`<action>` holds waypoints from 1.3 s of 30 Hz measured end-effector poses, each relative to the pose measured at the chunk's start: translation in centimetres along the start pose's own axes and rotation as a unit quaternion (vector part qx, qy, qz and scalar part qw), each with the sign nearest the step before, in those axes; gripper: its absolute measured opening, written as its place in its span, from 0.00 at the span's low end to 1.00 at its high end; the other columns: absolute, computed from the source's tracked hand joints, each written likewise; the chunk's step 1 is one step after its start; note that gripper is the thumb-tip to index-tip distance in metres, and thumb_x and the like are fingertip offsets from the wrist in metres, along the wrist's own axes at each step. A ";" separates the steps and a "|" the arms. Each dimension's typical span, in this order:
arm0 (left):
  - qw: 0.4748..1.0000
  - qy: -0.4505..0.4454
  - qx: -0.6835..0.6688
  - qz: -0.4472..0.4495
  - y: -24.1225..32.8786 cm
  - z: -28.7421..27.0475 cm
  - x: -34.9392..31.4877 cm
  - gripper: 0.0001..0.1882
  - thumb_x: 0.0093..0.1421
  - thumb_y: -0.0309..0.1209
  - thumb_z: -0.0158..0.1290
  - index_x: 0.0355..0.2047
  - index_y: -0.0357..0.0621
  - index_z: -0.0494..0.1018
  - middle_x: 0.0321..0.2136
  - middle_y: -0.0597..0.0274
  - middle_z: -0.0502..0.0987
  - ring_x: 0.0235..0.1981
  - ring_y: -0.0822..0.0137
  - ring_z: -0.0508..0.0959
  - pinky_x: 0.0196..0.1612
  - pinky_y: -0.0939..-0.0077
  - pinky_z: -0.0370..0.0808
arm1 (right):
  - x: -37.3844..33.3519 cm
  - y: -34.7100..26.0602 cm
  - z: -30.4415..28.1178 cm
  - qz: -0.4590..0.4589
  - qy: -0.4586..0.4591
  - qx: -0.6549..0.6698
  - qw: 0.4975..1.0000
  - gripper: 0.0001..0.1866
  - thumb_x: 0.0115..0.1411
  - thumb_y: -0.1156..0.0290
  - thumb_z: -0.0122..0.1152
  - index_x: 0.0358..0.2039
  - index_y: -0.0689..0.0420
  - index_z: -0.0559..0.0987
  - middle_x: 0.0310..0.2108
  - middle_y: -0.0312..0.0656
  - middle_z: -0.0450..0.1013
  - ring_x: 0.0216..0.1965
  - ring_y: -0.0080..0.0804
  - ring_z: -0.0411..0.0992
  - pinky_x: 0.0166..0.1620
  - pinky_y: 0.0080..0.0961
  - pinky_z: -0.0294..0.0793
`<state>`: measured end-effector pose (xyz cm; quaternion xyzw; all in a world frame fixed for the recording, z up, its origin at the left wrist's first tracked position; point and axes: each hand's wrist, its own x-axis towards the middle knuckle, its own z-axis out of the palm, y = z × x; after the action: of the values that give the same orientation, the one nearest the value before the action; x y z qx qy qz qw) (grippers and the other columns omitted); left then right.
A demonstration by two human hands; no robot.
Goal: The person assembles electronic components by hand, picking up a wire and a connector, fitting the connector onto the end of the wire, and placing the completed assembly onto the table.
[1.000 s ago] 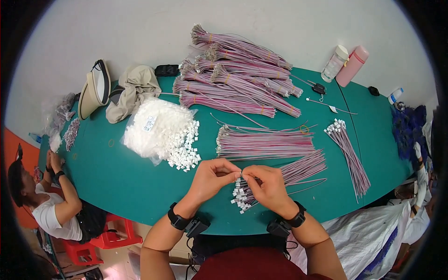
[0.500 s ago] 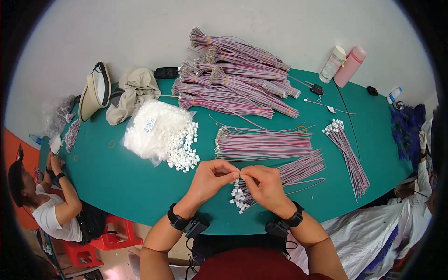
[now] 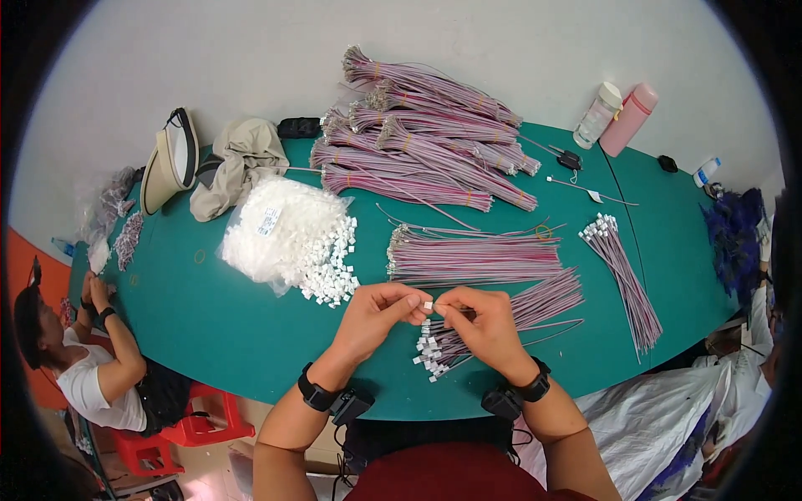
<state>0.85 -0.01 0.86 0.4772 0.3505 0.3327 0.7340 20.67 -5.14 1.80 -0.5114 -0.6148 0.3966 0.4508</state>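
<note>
A small white plastic connector (image 3: 428,306) sits between my fingertips. My left hand (image 3: 372,324) is closed, pinching it from the left. My right hand (image 3: 486,327), also closed, pinches a thin wire at the connector's right side; most of that wire is hidden by the hand. Beneath my right hand lies a fanned pile of pink and grey wires (image 3: 547,299) with white connectors (image 3: 431,355) on their near-left ends. Just beyond, a flat row of wires (image 3: 476,257) shows bare metal-tipped ends on its left.
Left of my hands, a clear bag of white connectors (image 3: 280,230) spills onto the green table (image 3: 251,326). Tied wire bundles (image 3: 426,150) are heaped at the back. A connector-ended bundle (image 3: 622,284) and a pink flask (image 3: 628,121) stand to the right. A co-worker (image 3: 100,359) sits at left.
My fingertips have parted slightly, my right hand shifting a little to the right. The white connector now shows clearly between them.
</note>
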 end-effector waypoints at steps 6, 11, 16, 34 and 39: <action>0.998 0.001 0.054 0.011 -0.2 0.1 -0.1 0.07 0.60 0.24 0.58 0.39 0.34 0.79 0.32 0.62 0.81 0.33 0.74 0.79 0.39 0.81 0.77 | -0.1 -0.4 0.4 -0.027 0.008 -0.031 0.999 0.03 0.57 0.80 0.62 0.33 0.64 0.81 0.26 0.39 0.78 0.25 0.19 0.74 0.26 0.16 0.71; 0.998 0.011 0.053 0.023 -0.8 0.5 0.2 0.07 0.58 0.23 0.60 0.37 0.34 0.79 0.31 0.61 0.81 0.31 0.75 0.78 0.37 0.81 0.76 | -0.1 -0.6 0.7 -0.084 0.045 -0.066 0.993 0.04 0.57 0.78 0.63 0.33 0.63 0.80 0.26 0.43 0.78 0.22 0.27 0.74 0.25 0.23 0.70; 1.000 0.002 0.012 0.011 -0.7 0.4 0.2 0.07 0.59 0.23 0.60 0.37 0.35 0.79 0.31 0.61 0.81 0.31 0.74 0.79 0.37 0.81 0.77 | 0.2 -0.3 -0.4 -0.035 0.001 -0.025 0.999 0.04 0.57 0.77 0.62 0.33 0.63 0.80 0.25 0.45 0.78 0.20 0.31 0.74 0.24 0.25 0.69; 0.949 -0.014 0.314 0.021 0.4 0.6 -0.5 0.09 0.55 0.26 0.64 0.36 0.38 0.79 0.28 0.64 0.80 0.28 0.76 0.78 0.32 0.84 0.74 | 0.9 -0.2 -2.1 -0.126 -0.086 -0.165 0.974 0.06 0.54 0.76 0.65 0.34 0.62 0.81 0.25 0.41 0.76 0.27 0.35 0.73 0.31 0.28 0.72; 0.912 -0.038 0.392 0.120 1.1 0.3 -0.4 0.08 0.51 0.26 0.65 0.33 0.41 0.80 0.27 0.63 0.78 0.25 0.72 0.76 0.29 0.79 0.72 | 1.4 1.3 -2.1 -0.156 -0.009 -0.272 0.949 0.08 0.50 0.76 0.66 0.33 0.60 0.81 0.31 0.42 0.75 0.36 0.42 0.71 0.40 0.36 0.72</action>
<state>0.68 -0.13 2.05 0.7770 0.3646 0.2359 0.4556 22.96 -3.46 1.39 -0.5085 -0.7757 0.1434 0.3452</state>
